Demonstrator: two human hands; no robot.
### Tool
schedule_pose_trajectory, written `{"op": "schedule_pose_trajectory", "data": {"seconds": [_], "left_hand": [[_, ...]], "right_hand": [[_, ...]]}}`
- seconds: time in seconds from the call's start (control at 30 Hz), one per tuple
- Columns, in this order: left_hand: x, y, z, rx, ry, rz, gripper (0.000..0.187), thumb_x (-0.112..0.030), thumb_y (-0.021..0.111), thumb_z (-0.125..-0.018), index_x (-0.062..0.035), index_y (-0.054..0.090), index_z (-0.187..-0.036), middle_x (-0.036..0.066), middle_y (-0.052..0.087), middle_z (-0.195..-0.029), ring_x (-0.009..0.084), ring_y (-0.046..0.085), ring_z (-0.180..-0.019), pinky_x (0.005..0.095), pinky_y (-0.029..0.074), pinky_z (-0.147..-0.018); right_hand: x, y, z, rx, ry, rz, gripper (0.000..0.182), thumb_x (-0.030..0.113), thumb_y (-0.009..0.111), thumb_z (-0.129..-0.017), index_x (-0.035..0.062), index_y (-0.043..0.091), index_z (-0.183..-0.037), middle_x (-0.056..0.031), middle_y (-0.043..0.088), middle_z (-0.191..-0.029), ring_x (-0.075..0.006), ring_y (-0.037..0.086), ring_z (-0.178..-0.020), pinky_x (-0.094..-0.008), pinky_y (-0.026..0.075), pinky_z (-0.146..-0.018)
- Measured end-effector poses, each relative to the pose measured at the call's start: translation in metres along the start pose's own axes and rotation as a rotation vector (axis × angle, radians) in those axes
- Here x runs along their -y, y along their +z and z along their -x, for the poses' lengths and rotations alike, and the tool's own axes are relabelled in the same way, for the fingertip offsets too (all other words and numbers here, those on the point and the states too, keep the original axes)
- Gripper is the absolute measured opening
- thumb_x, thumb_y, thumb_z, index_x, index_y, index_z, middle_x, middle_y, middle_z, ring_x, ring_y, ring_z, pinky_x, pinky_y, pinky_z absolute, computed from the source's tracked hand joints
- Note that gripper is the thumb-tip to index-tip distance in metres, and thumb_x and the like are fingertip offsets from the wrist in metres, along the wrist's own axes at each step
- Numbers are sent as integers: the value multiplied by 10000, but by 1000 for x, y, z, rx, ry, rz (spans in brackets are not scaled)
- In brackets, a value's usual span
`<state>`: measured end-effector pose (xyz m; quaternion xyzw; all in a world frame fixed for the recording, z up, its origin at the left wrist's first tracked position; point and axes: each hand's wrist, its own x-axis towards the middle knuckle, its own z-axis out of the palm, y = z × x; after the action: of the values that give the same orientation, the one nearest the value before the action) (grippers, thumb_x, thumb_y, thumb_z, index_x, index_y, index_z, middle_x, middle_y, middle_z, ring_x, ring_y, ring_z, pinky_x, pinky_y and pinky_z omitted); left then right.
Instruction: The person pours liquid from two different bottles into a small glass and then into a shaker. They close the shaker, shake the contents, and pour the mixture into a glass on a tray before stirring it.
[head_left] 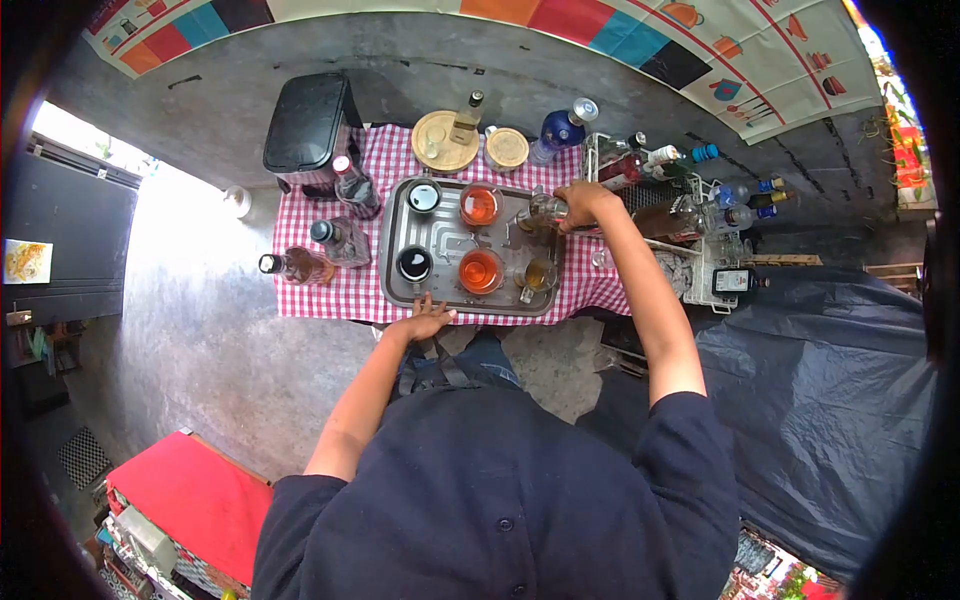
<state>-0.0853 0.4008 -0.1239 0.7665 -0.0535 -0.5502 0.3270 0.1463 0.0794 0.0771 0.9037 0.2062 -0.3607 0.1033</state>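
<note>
My right hand (580, 205) is closed around a clear glass mug (540, 213) with amber liquid, at the right side of a metal tray (391, 235). Fingers spread, my left hand (428, 318) rests at the tray's near edge. Below the held mug stands another glass mug (538, 277) of amber liquid. Two glasses of orange-red drink, a far glass (481, 206) and a near glass (480, 271), occupy the middle of the tray. On its left are a dark-filled glass (414, 263) and a second dark-filled glass (424, 197).
Left of the tray stand several bottles, among them a square bottle (342, 243), and a black bin (305, 125). Behind it are a round wooden board (432, 155) with a small bottle and a blue bottle (563, 132). Wire racks (712, 275) of bottles line the right.
</note>
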Motion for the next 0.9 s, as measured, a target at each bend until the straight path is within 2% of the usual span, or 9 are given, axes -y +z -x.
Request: {"op": "schedule_pose_trajectory", "data": {"seconds": [0.27, 0.37, 0.43, 0.53, 0.73, 0.83, 0.9], "left_hand": [[25, 6, -29, 56, 72, -87, 892, -774, 198, -923, -183, 131, -1588, 201, -140, -1624, 418, -162, -1484, 557, -5, -1198], [-2, -9, 5, 94, 55, -57, 890, -772, 193, -925, -181, 129, -1588, 209, -139, -1622, 416, -171, -1483, 560, -8, -1196], [7, -4, -8, 74, 50, -78, 886, -768, 195, -928, -181, 128, -1588, 212, -137, -1621, 419, -167, -1483, 563, -5, -1196], [11, -2, -13, 67, 42, -71, 880, -762, 199, -932, -179, 126, -1588, 219, -135, -1620, 425, -155, -1483, 565, 0, -1195], [-6, -6, 4, 39, -3, -43, 873, -754, 205, -937, -178, 125, -1588, 230, -136, -1616, 438, -140, -1482, 562, 5, -1197], [-6, -6, 3, 51, -21, -46, 889, -753, 241, -935, -165, 110, -1589, 206, -149, -1620, 411, -165, -1483, 545, -6, -1199], [-7, -6, 1, 52, -29, -53, 900, -756, 254, -933, -158, 103, -1589, 197, -154, -1622, 400, -173, -1485, 537, -10, -1199]], "right_hand": [[-5, -5, -2, -16, 30, 63, 936, 504, 821, -615, 146, 510, -1422, -192, 597, -1309, -355, 582, -1194, -435, 475, -1014], [-3, -11, 0, -13, 46, 76, 945, 497, 829, -610, 179, 500, -1437, -185, 591, -1323, -352, 580, -1203, -440, 476, -1014], [-2, -13, 1, -16, 61, 76, 914, 480, 843, -610, 203, 523, -1420, -166, 590, -1335, -345, 583, -1207, -445, 485, -1005], [-3, -15, 2, -6, 47, 87, 966, 511, 821, -608, 187, 482, -1453, -196, 589, -1322, -348, 580, -1205, -448, 475, -1014], [-4, -18, 6, -11, 33, 86, 945, 485, 821, -613, 190, 490, -1447, -196, 583, -1330, -356, 588, -1191, -442, 487, -999], [-3, -17, 7, -16, 70, 67, 948, 474, 858, -594, 183, 513, -1428, -138, 592, -1350, -327, 576, -1222, -439, 484, -1001], [-3, -18, 3, 11, 57, 63, 948, 469, 860, -587, 188, 517, -1425, -132, 601, -1342, -322, 584, -1214, -432, 489, -996]]}}
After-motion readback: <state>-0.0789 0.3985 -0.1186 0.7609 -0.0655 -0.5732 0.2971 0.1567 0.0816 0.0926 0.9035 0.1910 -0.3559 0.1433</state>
